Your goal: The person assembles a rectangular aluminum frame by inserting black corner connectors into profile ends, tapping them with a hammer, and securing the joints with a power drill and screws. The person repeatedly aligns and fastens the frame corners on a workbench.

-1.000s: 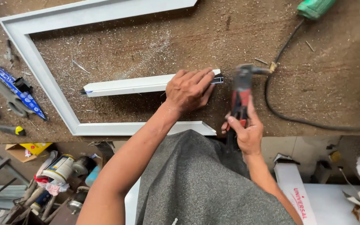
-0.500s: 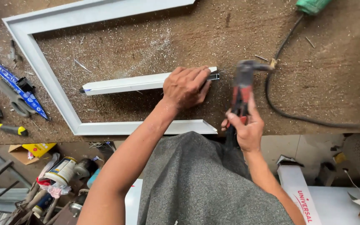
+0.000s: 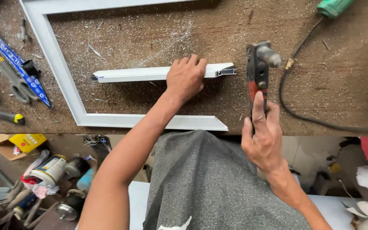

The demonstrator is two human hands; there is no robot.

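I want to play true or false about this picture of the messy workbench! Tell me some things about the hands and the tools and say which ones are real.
1. The left hand presses down on a short white aluminium bar. True.
2. The right hand holds a paintbrush. False: it grips a hand riveter with red and black handles.
3. The riveter's head touches the bar. False: it is raised, off to the right of the bar's end.
4. The bar lies inside a bigger white frame on the workbench. True.
5. Metal shavings are scattered over the bench. True.
6. A black cable lies left of the frame. False: it curves to the right of the riveter.
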